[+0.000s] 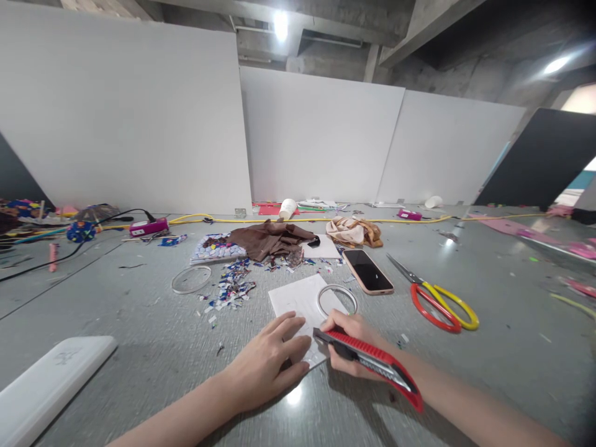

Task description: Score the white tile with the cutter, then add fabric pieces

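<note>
My right hand (350, 338) is closed around a red and black utility knife (372, 360), its tip pointing left over a white sheet (294, 297). Fingers apart, my left hand (274, 351) lies flat on the sheet's near left part and covers some of it. A pale ring (321, 301) rests across the sheet's right side, just beyond my right hand. Whether the blade touches the sheet I cannot tell.
Scissors (435, 298) with red and yellow handles and a phone (367, 271) lie to the right. Beyond the sheet are scattered scraps (231, 285), brown cloth (272, 239) and another ring (190, 279). A white slab (56, 385) occupies the near left; a yellow cable (233, 220) crosses behind.
</note>
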Motion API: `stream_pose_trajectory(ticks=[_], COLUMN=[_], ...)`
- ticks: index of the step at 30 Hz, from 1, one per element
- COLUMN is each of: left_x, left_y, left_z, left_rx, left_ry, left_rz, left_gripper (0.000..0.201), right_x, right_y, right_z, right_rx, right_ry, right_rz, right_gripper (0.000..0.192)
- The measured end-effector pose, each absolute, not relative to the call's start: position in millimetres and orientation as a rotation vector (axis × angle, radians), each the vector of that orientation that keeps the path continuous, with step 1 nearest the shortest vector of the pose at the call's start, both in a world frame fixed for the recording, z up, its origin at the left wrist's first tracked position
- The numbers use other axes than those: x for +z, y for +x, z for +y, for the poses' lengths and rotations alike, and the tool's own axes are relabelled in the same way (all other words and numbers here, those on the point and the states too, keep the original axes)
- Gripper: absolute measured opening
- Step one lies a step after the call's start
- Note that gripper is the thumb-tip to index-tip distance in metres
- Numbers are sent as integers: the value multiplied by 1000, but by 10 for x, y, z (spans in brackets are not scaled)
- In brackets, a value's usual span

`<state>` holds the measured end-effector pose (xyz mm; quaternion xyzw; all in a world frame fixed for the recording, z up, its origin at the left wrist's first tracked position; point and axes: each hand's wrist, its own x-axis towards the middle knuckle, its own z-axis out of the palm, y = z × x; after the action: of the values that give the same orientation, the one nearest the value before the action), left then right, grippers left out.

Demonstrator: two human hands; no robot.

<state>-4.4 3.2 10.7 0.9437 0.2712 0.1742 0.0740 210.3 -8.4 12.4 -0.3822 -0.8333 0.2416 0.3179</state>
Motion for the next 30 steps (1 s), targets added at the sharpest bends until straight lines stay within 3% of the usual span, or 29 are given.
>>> stream_pose_trajectory(ticks=[30], left_x=[129], left_y=[-36], left_z=[22], left_rx=[488], left_ry=[2848], left_rz=[839], left_gripper=[17], right_x=[251], right_y=[2098], right_z=[-68], right_rx=[775], right_ry=[-1104], right_rz=[-2154], right_gripper=[22])
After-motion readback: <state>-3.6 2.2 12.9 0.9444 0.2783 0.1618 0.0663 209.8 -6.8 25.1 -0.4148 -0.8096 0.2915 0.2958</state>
